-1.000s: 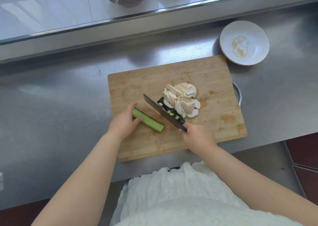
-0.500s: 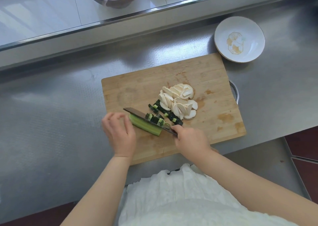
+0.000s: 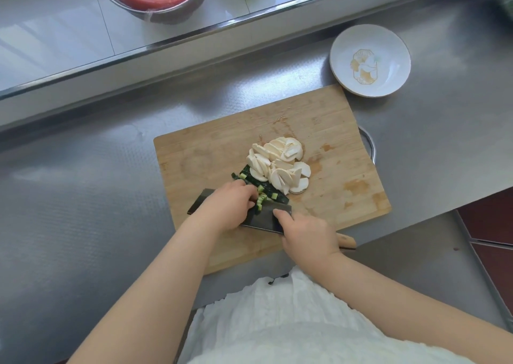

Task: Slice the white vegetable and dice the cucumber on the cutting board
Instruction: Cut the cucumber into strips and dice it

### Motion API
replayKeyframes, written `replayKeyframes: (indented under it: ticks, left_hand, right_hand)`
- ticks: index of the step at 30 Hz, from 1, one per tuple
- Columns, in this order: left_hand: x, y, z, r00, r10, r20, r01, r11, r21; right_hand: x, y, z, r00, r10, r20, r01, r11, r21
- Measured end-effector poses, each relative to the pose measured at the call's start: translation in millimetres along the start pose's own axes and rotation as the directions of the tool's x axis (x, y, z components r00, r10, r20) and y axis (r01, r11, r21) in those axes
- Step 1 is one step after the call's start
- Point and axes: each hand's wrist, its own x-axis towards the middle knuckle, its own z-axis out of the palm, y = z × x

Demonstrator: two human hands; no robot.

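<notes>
Slices (image 3: 277, 166) of the white vegetable lie fanned in a heap near the middle of the board (image 3: 333, 130), so that half of the job looks done. Dicing seems well on: small cucumber (image 3: 262, 190) cubes, dark-skinned with pale green flesh, sit in a loose row against the near edge of the white heap, and a few cling to the knife (image 3: 266, 216). Whether any uncut cucumber remains I cannot tell, since the left hand (image 3: 224, 208) covers that spot.

That left hand lies curled over the flat of the blade, fingertips among the cubes; what it grasps, if anything, is hidden. Right hand (image 3: 308, 236) is wrapped tight round the wooden handle, forefinger pressed along the blade.

Bamboo board, pale and stained in orange-brown patches, rests on a brushed steel counter (image 3: 83, 197). Blade is broad, dark and rectangular. The slices are thin, smooth and rounded. A shallow white dish (image 3: 347, 58) with a gold motif stands empty beyond the board's far right corner.
</notes>
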Motion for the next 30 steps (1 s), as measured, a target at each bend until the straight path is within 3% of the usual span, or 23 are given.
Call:
replayKeyframes:
  ticks: [2,5,9,14,16,18,20,22,25,27,28,29,30]
  left_hand:
    - [3,2,0,0.998,-0.006,-0.07,0.005,1.0,-0.016]
    - [-7,1,1,0.948,0.003,-0.319,-0.027,0.997,-0.072]
    - [-18,4,8,0.974,0.159,-0.159,-0.175,0.98,-0.093]
    - [-1,11,2,0.991,0.127,-0.038,-0.126,0.992,0.023]
    - [0,10,-3,0.976,0.1,-0.193,-0.093,0.995,0.042]
    - [-9,6,-5,0.897,0.049,-0.439,-0.031,0.998,0.046]
    - [-21,-2,-5,0.83,0.021,-0.557,0.002,0.999,0.041]
    - [-29,-12,-1,0.876,0.053,-0.48,-0.008,0.996,0.094]
    - [-29,-16,3,0.985,0.008,-0.173,0.011,0.994,0.11]
    - [-23,-13,-2,0.999,-0.047,-0.014,0.049,0.99,0.13]
    - [-21,-12,-5,0.999,-0.046,-0.003,0.046,0.99,0.132]
    - [-20,-13,-9,0.996,-0.012,-0.084,0.021,0.994,0.11]
    - [-21,-16,-13,0.963,0.03,-0.267,-0.018,0.999,0.05]
  right_hand:
    - [-1,-1,-1,1.0,0.002,0.002,-0.002,1.0,0.001]
    - [-1,0,-2,1.0,0.012,0.009,-0.012,1.0,-0.013]
    - [-2,-1,-4,1.0,-0.02,-0.004,0.02,1.0,-0.018]
    - [-1,-7,-6,0.998,-0.056,0.012,0.057,0.997,-0.053]
    - [-1,-9,-7,0.998,-0.056,0.023,0.057,0.997,-0.053]
    - [0,-10,-9,0.998,-0.056,0.014,0.056,0.998,-0.038]
    - [2,-9,-12,0.999,-0.042,-0.001,0.042,0.999,-0.009]
    - [3,-8,-12,0.999,-0.044,-0.016,0.044,0.999,0.004]
    - [1,-7,-12,0.996,-0.086,-0.031,0.086,0.996,-0.01]
    - [-1,-7,-10,0.995,-0.102,-0.012,0.103,0.995,0.008]
    - [-2,-8,-10,0.995,-0.098,0.011,0.097,0.995,0.025]
    - [-3,-8,-10,0.995,-0.083,0.054,0.08,0.996,0.042]
    - [-2,-9,-10,0.993,-0.057,0.107,0.052,0.997,0.053]
